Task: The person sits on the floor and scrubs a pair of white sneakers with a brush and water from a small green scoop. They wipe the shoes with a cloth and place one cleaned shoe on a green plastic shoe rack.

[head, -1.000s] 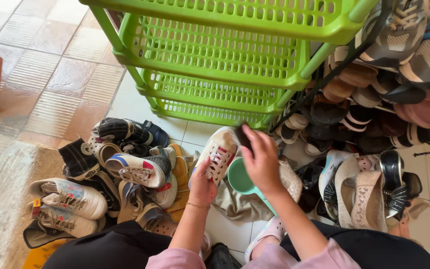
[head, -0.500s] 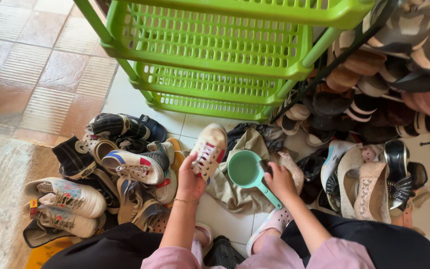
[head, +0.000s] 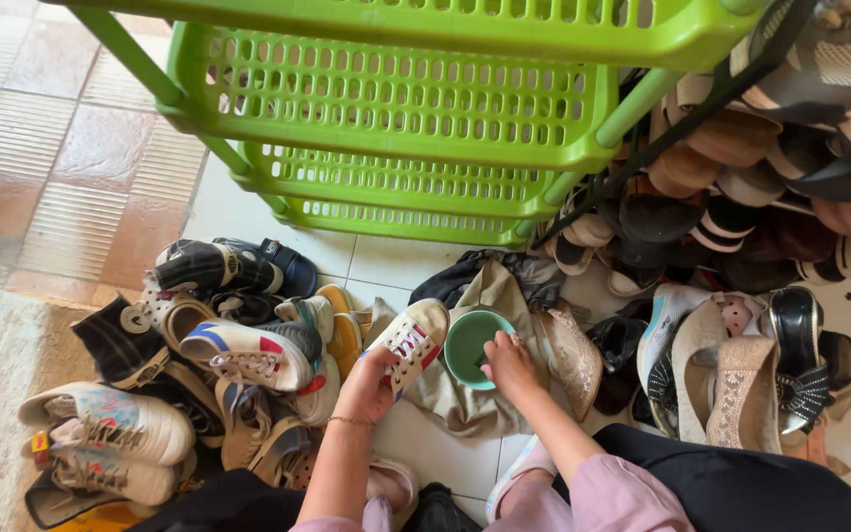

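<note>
The left hand (head: pixel 366 386) grips a white sneaker (head: pixel 408 342) with red laces. The right hand (head: pixel 510 361) dips its fingers into the green scoop (head: pixel 472 345), apparently wetting something; whether they clench anything, I cannot tell. Scrubbing the sneaker likely comes next.

Rack (head: pixel 386 99): green plastic, smooth, full of little holes.
Scoop (head: pixel 473 347): green plastic, a bit shiny.
Sneaker (head: pixel 408 342): white cloth with laces.
Rag (head: pixel 465 399): soft tan cloth, wrinkled.
Floor (head: pixel 100 158): hard tiles, ridged and a bit shiny.
</note>
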